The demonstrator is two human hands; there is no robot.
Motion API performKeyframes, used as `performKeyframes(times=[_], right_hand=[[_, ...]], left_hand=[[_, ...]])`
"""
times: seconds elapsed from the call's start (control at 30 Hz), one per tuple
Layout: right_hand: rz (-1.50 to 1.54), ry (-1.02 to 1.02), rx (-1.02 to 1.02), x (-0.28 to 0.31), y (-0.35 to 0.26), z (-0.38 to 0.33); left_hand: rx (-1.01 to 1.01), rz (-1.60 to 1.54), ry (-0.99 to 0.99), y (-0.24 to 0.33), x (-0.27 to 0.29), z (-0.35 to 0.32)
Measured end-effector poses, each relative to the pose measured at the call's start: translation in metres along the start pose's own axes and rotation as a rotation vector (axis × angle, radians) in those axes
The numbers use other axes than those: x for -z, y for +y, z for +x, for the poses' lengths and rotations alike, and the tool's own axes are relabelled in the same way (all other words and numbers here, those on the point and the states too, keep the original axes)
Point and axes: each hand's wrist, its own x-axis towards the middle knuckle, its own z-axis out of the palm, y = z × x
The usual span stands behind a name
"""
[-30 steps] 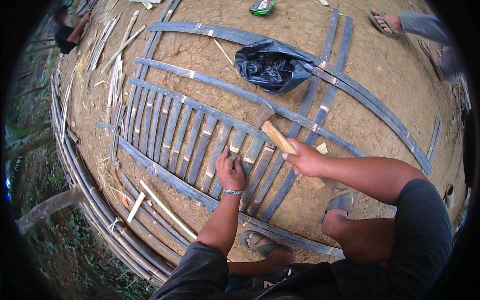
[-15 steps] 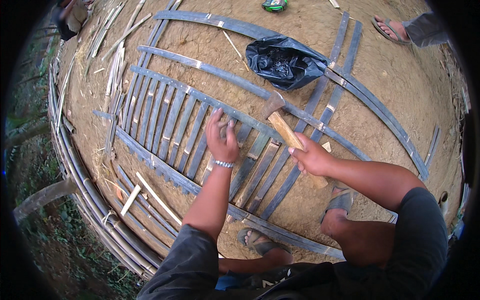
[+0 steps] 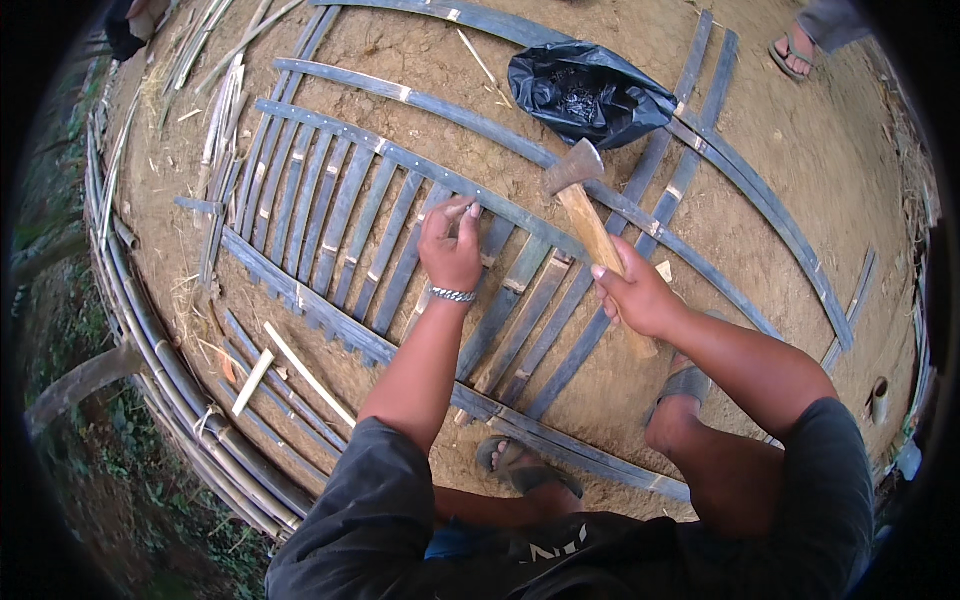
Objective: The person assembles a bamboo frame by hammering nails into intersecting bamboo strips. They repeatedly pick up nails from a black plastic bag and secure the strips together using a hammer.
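My right hand (image 3: 637, 290) is wrapped round the wooden handle of a hatchet (image 3: 590, 222), its rusty flared head raised over the bamboo frame. My left hand (image 3: 452, 248), with a chain bracelet at the wrist, is closed in a pinch at the upper long strip (image 3: 418, 163) of the slatted bamboo panel. Whatever lies between those fingertips is too small to make out. Grey split-bamboo slats (image 3: 343, 205) run from that strip down to a lower long strip (image 3: 312, 297). Small nail-like dots show along the upper strip.
An open black plastic bag (image 3: 590, 97) with small dark pieces inside rests on the far strips. Longer curved bamboo strips (image 3: 750, 182) cross at the right. Loose pale strips (image 3: 207, 45) and bamboo poles (image 3: 165, 355) lie left. A sandaled foot (image 3: 795, 52) of another person stands far right.
My left hand has closed from parted fingers into a pinch at the upper strip. The hatchet remains in my right hand, its head turned slightly. The whole view has shifted a little.
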Motion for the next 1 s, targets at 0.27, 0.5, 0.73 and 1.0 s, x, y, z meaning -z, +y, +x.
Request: performKeyframes(times=[0.27, 0.5, 0.73, 1.0], right_hand=[[0.105, 0.052, 0.034, -0.019, -0.002, -0.002], [0.051, 0.081, 0.044, -0.041, 0.005, -0.008], [-0.178, 0.204, 0.072, -0.068, 0.052, -0.008], [-0.062, 0.184, 0.072, -0.087, 0.082, -0.007]], left_hand=[[-0.322, 0.088, -0.149, -0.018, -0.023, 0.004], [-0.326, 0.098, -0.17, -0.024, -0.024, 0.004], [-0.324, 0.18, -0.236, -0.012, -0.023, 0.007], [-0.318, 0.2, -0.233, -0.014, -0.026, 0.006]])
